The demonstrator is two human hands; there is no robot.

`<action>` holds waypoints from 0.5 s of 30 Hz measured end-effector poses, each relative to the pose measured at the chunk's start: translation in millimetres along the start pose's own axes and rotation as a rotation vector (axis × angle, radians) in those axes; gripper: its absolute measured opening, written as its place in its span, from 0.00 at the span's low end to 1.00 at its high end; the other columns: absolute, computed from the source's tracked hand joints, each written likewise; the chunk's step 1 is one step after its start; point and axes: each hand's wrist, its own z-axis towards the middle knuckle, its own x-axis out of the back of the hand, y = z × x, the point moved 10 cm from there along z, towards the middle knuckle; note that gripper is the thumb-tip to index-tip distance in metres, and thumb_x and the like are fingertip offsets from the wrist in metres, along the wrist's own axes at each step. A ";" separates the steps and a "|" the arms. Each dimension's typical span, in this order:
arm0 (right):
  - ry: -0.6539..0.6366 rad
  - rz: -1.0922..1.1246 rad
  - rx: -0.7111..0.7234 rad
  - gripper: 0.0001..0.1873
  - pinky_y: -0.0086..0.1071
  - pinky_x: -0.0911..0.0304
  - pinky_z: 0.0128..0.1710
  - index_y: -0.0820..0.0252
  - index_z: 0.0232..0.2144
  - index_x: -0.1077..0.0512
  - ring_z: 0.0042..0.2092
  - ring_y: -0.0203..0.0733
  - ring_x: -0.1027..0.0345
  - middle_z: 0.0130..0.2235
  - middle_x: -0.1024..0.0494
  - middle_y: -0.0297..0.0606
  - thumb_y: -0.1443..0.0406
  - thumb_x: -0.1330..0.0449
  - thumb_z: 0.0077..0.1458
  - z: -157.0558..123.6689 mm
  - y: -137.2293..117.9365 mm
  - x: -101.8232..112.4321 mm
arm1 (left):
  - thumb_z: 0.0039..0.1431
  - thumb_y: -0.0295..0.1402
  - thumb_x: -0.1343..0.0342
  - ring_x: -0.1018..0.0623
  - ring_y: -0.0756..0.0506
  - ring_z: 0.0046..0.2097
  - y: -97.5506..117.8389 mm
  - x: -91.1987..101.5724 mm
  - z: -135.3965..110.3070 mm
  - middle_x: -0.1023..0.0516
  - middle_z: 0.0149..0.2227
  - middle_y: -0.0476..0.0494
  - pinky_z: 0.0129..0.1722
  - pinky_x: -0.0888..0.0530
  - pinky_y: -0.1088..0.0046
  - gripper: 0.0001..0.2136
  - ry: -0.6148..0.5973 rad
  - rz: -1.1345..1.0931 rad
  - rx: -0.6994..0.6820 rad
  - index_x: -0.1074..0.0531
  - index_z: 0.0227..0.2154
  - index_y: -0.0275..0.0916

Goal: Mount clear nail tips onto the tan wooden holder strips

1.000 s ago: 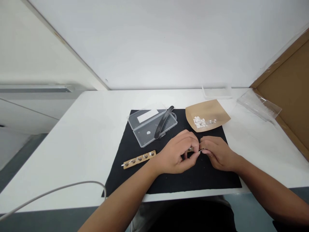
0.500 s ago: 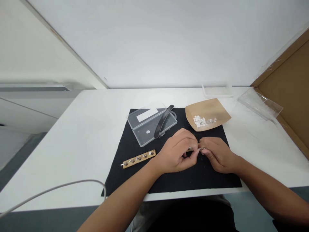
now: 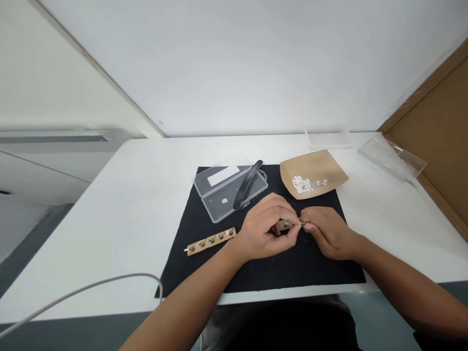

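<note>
My left hand (image 3: pixel 265 231) pinches a small wooden strip (image 3: pixel 284 224) over the black mat (image 3: pixel 204 234); my right hand (image 3: pixel 327 231) grips a tiny metal pin (image 3: pixel 305 223) at its end. I should keep both steady and aligned.

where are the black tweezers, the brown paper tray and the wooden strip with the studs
black tweezers (image 3: pixel 247 184), head view, middle of the shaft
brown paper tray (image 3: pixel 321 165), head view, bare paper behind the white bits
wooden strip (image 3: pixel 210 240), head view, middle of the strip
</note>
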 end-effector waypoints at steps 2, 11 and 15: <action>0.000 -0.002 -0.011 0.16 0.33 0.44 0.32 0.55 0.38 0.35 0.31 0.39 0.38 0.32 0.29 0.33 0.60 0.57 0.79 -0.7 2.1 -0.3 | 0.62 0.23 0.35 0.20 0.46 0.36 -2.9 -0.4 -1.1 0.17 0.34 0.43 0.32 0.21 0.71 0.07 -0.004 -0.019 0.019 0.23 0.39 0.39; 0.032 -0.265 0.016 0.19 0.36 0.49 0.32 0.55 0.32 0.38 0.29 0.41 0.42 0.29 0.31 0.33 0.59 0.55 0.79 0.0 -0.9 1.7 | 0.62 0.23 0.36 0.19 0.46 0.38 -18.6 -1.6 -6.2 0.15 0.35 0.42 0.26 0.24 0.77 0.05 0.015 -0.014 0.101 0.21 0.39 0.38; 0.046 -0.396 0.030 0.20 0.37 0.51 0.31 0.56 0.31 0.36 0.29 0.41 0.43 0.28 0.30 0.34 0.60 0.53 0.78 2.7 -3.6 1.0 | 0.59 0.22 0.35 0.20 0.46 0.36 -20.0 -0.8 -7.1 0.16 0.33 0.41 0.23 0.26 0.79 0.05 0.043 0.024 0.119 0.21 0.36 0.37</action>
